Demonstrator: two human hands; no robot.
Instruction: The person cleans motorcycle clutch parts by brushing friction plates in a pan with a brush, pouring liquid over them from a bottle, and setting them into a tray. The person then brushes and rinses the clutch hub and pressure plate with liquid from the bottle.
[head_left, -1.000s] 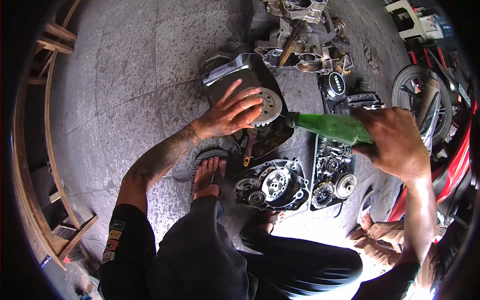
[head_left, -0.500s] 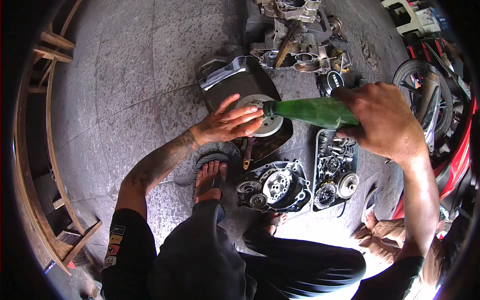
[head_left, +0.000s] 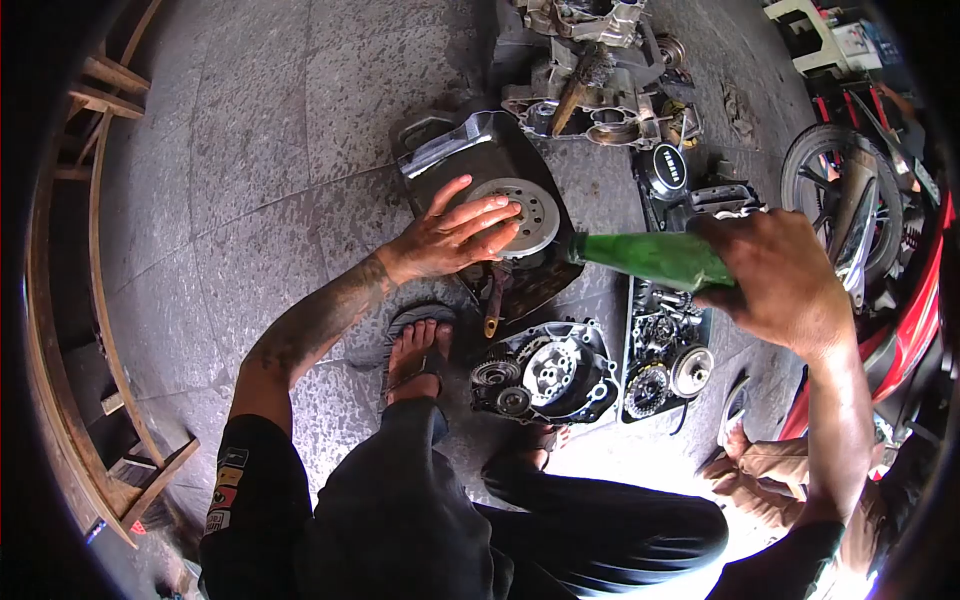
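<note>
My left hand (head_left: 455, 235) lies with its fingers stretched out over the face of a round silver metal disc with holes (head_left: 537, 222). The disc sits over a black tray (head_left: 440, 170), its left part hidden under my fingers. My right hand (head_left: 780, 275) is wrapped round the wide end of a green glass bottle (head_left: 645, 255). The bottle is tipped over, its neck pointing left, just right of the disc and apart from it. A brush-like tool with a worn handle (head_left: 493, 305) leans at the tray's near edge.
Below the tray stands an open engine cover with gears (head_left: 550, 375), beside a metal tray of gears and shafts (head_left: 627, 345). Engine cases (head_left: 590, 95) lie at the back, near a round YAMAHA cover (head_left: 668, 168). A motorcycle wheel (head_left: 840, 200) is at right; a wooden frame (head_left: 60, 350) at left.
The green bottle and my right hand have moved right and down, so the bottle's mouth is off the disc. My left hand has shifted slightly left, and more of the disc shows.
</note>
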